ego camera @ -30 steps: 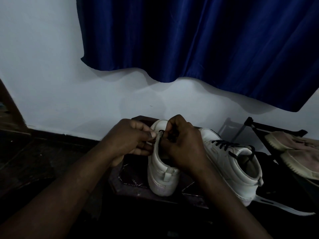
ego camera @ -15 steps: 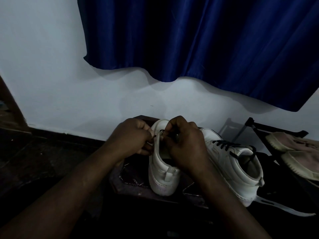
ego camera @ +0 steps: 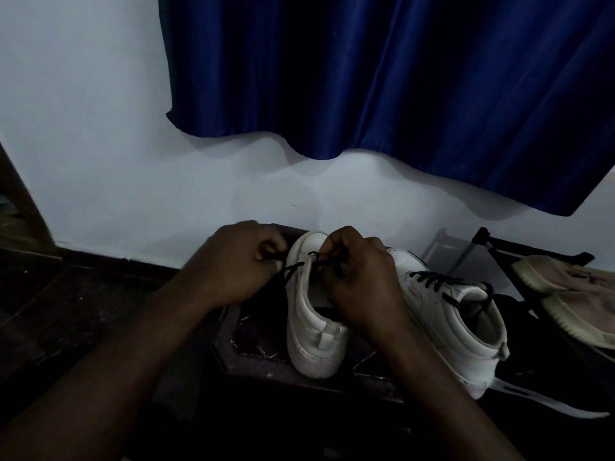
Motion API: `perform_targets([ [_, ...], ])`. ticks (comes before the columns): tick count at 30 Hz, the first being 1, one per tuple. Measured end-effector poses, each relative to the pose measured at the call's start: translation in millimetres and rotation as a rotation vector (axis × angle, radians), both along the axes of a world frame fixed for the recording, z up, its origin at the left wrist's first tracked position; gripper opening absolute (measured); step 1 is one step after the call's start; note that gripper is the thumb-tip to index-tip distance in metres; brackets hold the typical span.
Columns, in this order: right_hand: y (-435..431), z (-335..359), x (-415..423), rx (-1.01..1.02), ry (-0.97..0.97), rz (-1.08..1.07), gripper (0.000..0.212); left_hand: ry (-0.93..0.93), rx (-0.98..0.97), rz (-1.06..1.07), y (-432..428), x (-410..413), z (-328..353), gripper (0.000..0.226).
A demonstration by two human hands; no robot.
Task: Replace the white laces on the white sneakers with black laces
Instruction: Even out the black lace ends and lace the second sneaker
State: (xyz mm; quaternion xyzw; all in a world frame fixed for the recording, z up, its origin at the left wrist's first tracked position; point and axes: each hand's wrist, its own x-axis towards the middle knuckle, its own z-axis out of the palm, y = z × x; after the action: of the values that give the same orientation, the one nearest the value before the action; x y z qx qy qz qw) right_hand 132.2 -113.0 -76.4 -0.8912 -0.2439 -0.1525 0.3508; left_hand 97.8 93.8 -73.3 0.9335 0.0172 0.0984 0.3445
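The blue curtain [ego camera: 399,94] and the pale wall [ego camera: 100,161] above the fingers look as they did half a second ago, and neither shoe has shifted. What has changed is the left hand [ego camera: 233,271]. It was pressed against the side of the near sneaker [ego camera: 309,331] and has now drawn off to the left. A stretch of black lace [ego camera: 293,268] now shows, running taut from the left fingers to the sneaker's top edge, right at the right fingertips

The room is dim, and the dark stool [ego camera: 253,351] below the fingers shows only in patches. The right hand [ego camera: 359,287] covers the near sneaker's tongue and eyelets, so how far the lacing has got cannot be told. The left hand is smeared by motion. The second sneaker [ego camera: 449,321] stands just right of the right hand and already carries black lacing across its front. Far to the right, pinkish shoes [ego camera: 572,294] lie on a rack [ego camera: 499,247], cut off by the frame edge

The left fingers are curled tight together, pinching the lace's free end. The right fingers are bunched over the near sneaker's opening, thumb and forefinger closed on the lace where it meets the shoe
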Motion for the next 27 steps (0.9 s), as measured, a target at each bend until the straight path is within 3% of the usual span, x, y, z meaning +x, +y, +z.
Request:
perform_targets([
  [3, -0.4, 1.1, -0.6, 0.026, 0.011, 0.002, 0.037, -0.073, -0.204, -0.132, -13.0, -1.7, 1.6, 0.023],
  [8, -0.7, 0.4, 0.3, 0.033, 0.023, -0.011, 0.041, -0.134, -0.118, -0.089, -20.2, -1.0, -0.5, 0.014],
  [10, -1.5, -0.8, 1.5, 0.031, 0.032, -0.022, 0.042, -0.057, 0.078, -0.066, -13.4, 0.9, -2.5, 0.013],
  [13, -3.5, -3.0, 3.4, 0.069, 0.044, -0.06, 0.039, 0.211, 0.485, 0.012, 4.3, 0.6, -4.7, 0.006],
  [16, -4.9, -4.2, 3.5, 0.082, 0.023, -0.076, 0.039, 0.354, 0.601, 0.051, 12.4, -4.3, -3.0, 0.004],
  [19, -4.3, -5.2, 3.5, 0.096, 0.0, -0.064, 0.041, 0.235, 0.491, 0.026, 11.6, -2.0, -3.4, 0.004],
  [23, -3.8, -5.6, 3.9, 0.095, -0.002, -0.039, 0.041, -0.013, -0.011, -0.165, -9.9, -3.1, -0.4, 0.02],
  [27, -4.2, -0.1, 0.2, 0.176, -0.098, 0.021, 0.036, -0.195, 0.053, -0.194, -20.0, 1.3, -5.1, 0.023],
])
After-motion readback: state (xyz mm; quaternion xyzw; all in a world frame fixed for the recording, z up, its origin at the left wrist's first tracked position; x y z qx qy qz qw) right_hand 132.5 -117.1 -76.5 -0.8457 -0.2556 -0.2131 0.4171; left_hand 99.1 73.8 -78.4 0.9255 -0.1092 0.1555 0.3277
